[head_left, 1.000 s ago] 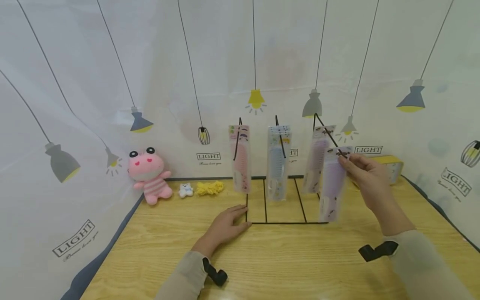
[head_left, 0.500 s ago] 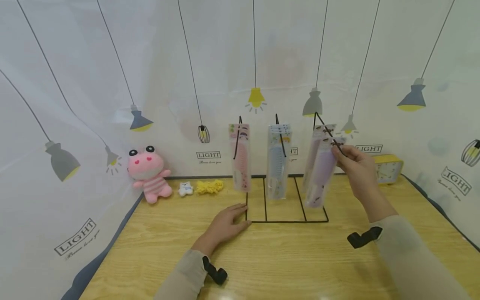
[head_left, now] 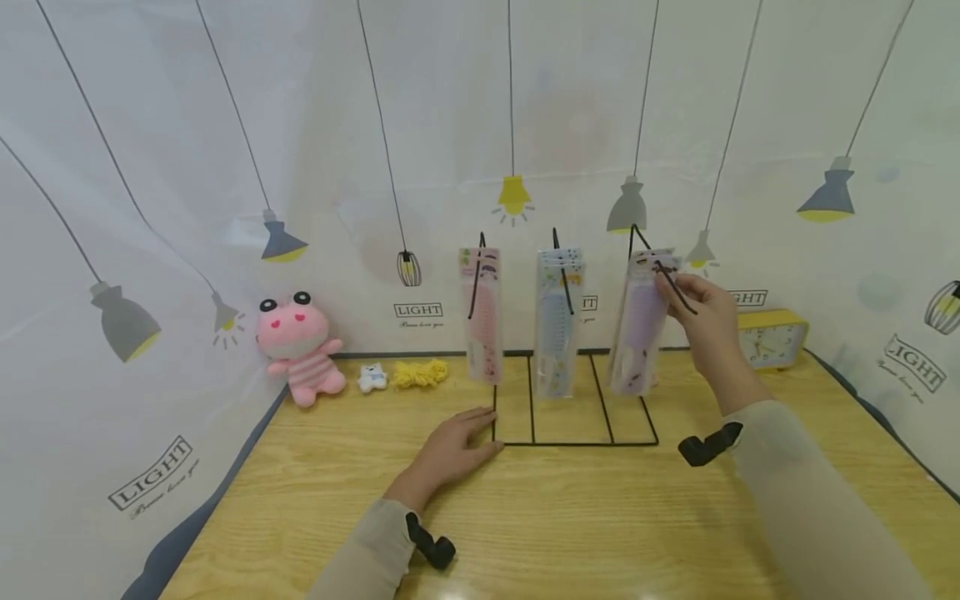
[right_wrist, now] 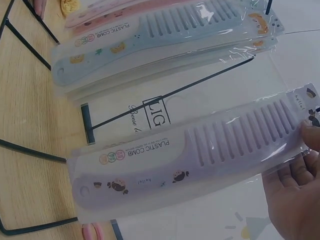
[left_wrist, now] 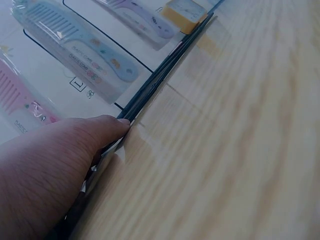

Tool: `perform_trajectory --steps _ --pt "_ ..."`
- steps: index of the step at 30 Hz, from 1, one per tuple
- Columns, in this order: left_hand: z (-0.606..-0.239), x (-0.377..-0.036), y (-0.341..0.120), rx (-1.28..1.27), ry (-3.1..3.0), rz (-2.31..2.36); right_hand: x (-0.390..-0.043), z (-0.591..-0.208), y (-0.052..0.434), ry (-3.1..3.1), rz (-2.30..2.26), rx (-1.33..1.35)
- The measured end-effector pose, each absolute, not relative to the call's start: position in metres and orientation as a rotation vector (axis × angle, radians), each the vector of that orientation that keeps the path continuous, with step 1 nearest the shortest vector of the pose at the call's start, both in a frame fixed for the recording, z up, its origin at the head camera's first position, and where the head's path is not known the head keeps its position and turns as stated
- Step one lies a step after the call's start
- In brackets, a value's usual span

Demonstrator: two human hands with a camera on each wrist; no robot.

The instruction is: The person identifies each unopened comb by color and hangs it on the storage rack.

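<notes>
My right hand (head_left: 708, 325) pinches the header of a packaged purple comb (head_left: 643, 321) between thumb and fingers. The comb is on the right-hand hook of a black wire rack (head_left: 577, 444), close in front of another purple pack. In the right wrist view, the purple comb (right_wrist: 185, 157) lies across the frame with the thumb on its header end. Packaged blue combs (head_left: 555, 333) hang on the middle hook, and pink ones (head_left: 482, 333) on the left hook. My left hand (head_left: 448, 450) rests at the rack's front left corner, its thumb (left_wrist: 107, 129) against the front bar.
A pink plush toy (head_left: 300, 354), a small white bear figure (head_left: 372, 378) and a bundle of yellow yarn (head_left: 420, 374) sit at the back left. Behind the right hand stands a yellow clock (head_left: 772, 340). A lamp-printed sheet (head_left: 442, 125) backs the wooden table (head_left: 555, 517).
My right hand has slid the purple comb back along the right hook, away from its tip and toward the other purple pack. The left hand has stayed put.
</notes>
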State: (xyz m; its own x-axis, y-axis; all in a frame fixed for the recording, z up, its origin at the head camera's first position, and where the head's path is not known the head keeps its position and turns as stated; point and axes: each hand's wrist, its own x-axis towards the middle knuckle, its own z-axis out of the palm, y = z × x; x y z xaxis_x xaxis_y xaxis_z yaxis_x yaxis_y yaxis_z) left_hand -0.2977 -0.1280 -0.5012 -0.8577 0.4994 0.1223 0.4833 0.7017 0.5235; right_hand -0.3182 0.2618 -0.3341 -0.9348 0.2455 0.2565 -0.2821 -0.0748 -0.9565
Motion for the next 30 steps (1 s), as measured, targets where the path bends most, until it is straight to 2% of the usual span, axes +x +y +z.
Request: perform_trajectory --steps 15,30 --pt "-0.502 -0.298 -0.128 0.829 2.874 0.878 -0.322 -0.348 0.259 -2.008 1.801 -0.12" --pt "-0.5 -0.296 -0.128 0.834 2.87 0.882 -0.321 -0.368 0.263 -1.821 1.945 -0.036"
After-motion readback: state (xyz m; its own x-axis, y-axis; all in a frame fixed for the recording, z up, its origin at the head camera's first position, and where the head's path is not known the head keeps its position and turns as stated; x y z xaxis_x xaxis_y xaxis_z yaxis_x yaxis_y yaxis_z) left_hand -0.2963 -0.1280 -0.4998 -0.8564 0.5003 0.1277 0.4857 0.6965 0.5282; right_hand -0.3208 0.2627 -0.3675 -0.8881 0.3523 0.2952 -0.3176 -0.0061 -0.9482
